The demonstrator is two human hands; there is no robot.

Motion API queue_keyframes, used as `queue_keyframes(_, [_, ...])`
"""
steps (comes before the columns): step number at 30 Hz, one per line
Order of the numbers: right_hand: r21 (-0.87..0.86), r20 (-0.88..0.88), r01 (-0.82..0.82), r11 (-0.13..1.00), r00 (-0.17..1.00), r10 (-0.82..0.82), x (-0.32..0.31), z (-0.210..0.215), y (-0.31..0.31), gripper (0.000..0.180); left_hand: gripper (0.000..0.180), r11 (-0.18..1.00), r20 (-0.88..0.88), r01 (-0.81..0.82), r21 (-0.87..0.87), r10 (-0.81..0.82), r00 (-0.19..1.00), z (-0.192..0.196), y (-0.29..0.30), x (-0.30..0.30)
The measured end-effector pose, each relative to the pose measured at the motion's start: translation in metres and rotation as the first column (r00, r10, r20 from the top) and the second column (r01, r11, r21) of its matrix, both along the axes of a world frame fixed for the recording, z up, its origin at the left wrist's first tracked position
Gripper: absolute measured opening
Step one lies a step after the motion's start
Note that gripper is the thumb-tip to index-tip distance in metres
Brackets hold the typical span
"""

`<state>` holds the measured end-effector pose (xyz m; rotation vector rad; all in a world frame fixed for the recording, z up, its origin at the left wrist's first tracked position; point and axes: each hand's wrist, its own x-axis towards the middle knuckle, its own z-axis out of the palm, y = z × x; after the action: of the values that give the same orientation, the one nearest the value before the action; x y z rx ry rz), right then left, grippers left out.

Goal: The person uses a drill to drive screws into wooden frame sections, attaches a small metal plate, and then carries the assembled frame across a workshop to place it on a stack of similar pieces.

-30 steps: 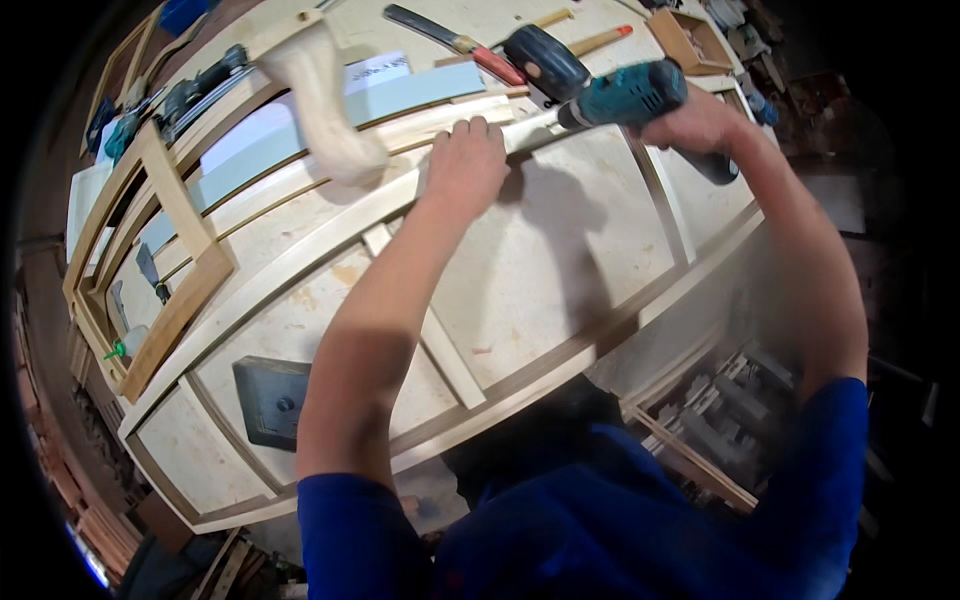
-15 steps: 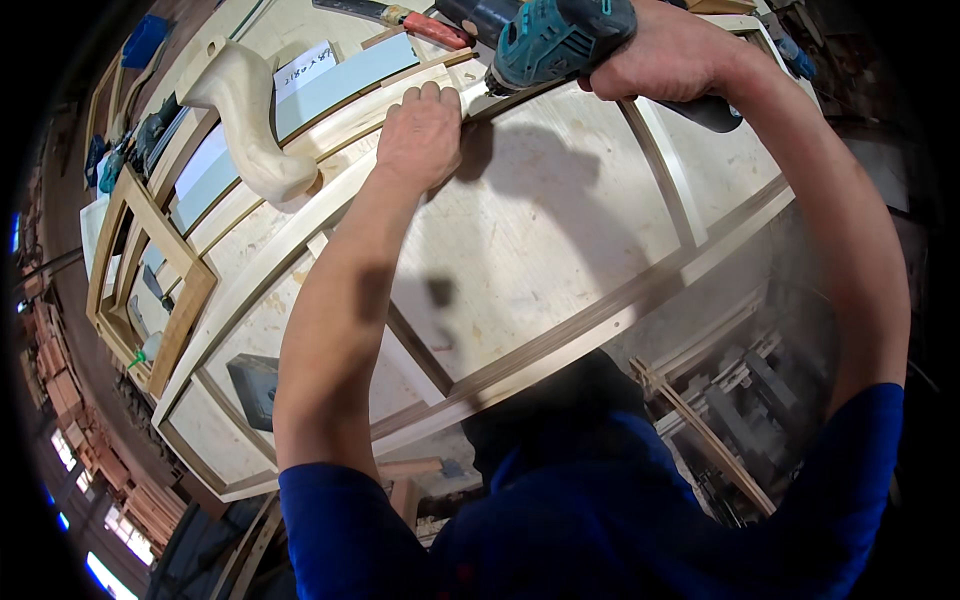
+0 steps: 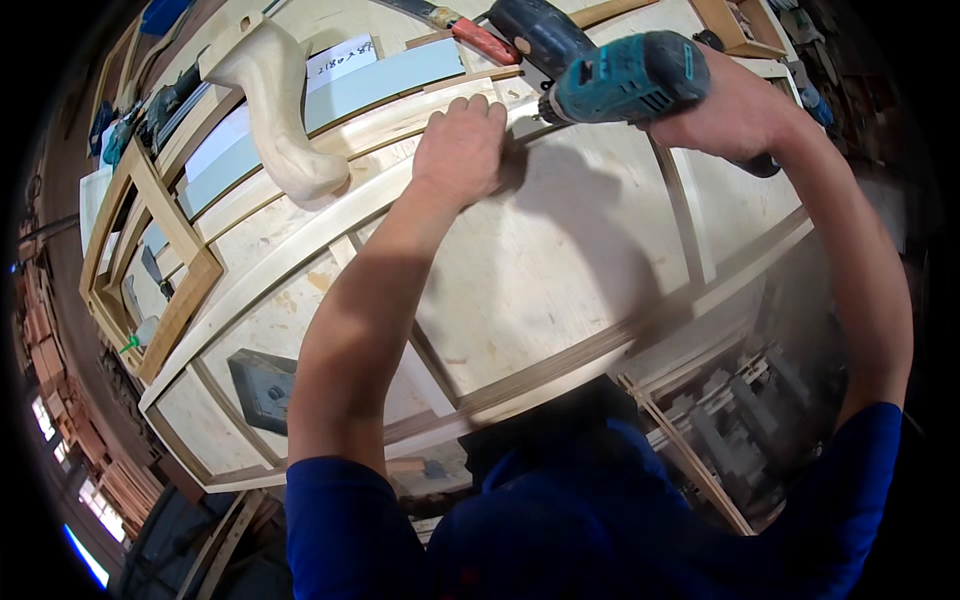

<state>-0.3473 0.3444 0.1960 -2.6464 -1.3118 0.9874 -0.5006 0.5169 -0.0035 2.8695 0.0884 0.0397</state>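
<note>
- Drill (image 3: 630, 82): teal and black, upper right of the frame; its nose points left, at the upper rail (image 3: 325, 228) just beside the left hand. Whether the bit touches the wood cannot be told.
- Right hand (image 3: 728, 112): wrapped around the drill's grip, wrist bent inward; the trigger finger is hidden.
- Left hand (image 3: 458, 150): upper centre, laid on the upper rail with fingers drawn together over it. Thumb and fingertips are hidden; whether it clamps the rail or only presses cannot be told.
- Workpiece: large pale wooden frame (image 3: 560, 378), lying across the centre on the tabletop (image 3: 675, 20); crosspieces join its curved upper and lower rails.
- Step in hand, as judged: drilling or screw-driving into the upper rail, with the left hand bracing the wood.
- Next move calls for: bit aligned with the chosen spot, steady pressure, rail held firm, left fingers clear of the bit's path.
- Adjacent items: black-headed mallet (image 3: 540, 38) just beyond the drill; red-handled tool (image 3: 484, 40) left of the mallet; curved wooden leg (image 3: 275, 130), upper left; dark angular block (image 3: 260, 390), lower left, within the frame's outline.
</note>
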Motion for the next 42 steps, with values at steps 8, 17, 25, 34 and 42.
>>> queue_keyframes(8, [-0.102,-0.131,0.005,0.995,0.991,-0.019,0.011,0.008,0.011,0.038,0.023,0.998,-0.082,-0.034,-0.048,0.030,0.996,0.011,0.001,0.002])
queue_keyframes(17, [-0.036,-0.137,-0.023,0.999,0.990,0.017,0.022,0.001,0.008,0.050,0.019,0.995,-0.103,-0.046,-0.092,0.037,0.994,0.011,0.003,0.003])
queue_keyframes(25, [0.169,-0.213,-0.221,0.960,0.943,0.255,0.029,-0.008,0.022,0.059,0.021,0.982,-0.074,-0.071,-0.173,0.059,0.996,0.012,0.007,0.005])
queue_keyframes(34, [0.040,-0.248,-0.253,0.967,0.935,0.255,0.031,0.000,0.046,0.057,0.024,0.970,-0.109,-0.083,-0.229,0.059,0.992,0.014,0.010,0.004])
queue_keyframes(42, [-0.032,-0.182,-0.241,0.970,0.956,0.231,0.031,0.004,0.052,0.056,0.031,0.966,-0.091,-0.095,-0.239,0.075,0.993,0.010,0.006,0.008])
